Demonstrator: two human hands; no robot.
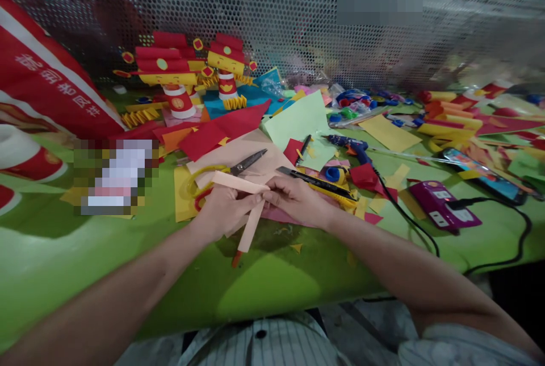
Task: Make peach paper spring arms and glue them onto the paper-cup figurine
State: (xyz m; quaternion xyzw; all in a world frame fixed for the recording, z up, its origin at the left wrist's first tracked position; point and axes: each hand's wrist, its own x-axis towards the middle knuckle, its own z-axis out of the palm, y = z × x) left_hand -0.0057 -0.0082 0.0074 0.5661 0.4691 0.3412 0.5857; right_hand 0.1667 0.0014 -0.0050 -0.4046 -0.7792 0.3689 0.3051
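Note:
Two pale peach paper strips (250, 228) meet at an angle between my hands. My left hand (223, 207) pinches them near the join, one strip pointing up-left over its fingers and the other hanging down toward the table edge. My right hand (293, 198) is closed on the same join, its fingertips touching those of the left. Just behind the hands lie scissors (249, 163) with dark blades and yellow handles, on peach paper (272, 147). A black utility knife (315, 180) rests beyond my right hand. A red handle shows partly beside my left hand.
Paper figures with red hats (176, 99) stand at the back left. A blue glue gun (351, 143), a purple power adapter (445, 207) with a black cable and a phone (485, 176) lie right. Coloured scraps surround them. Paper cups (34, 162) are at left.

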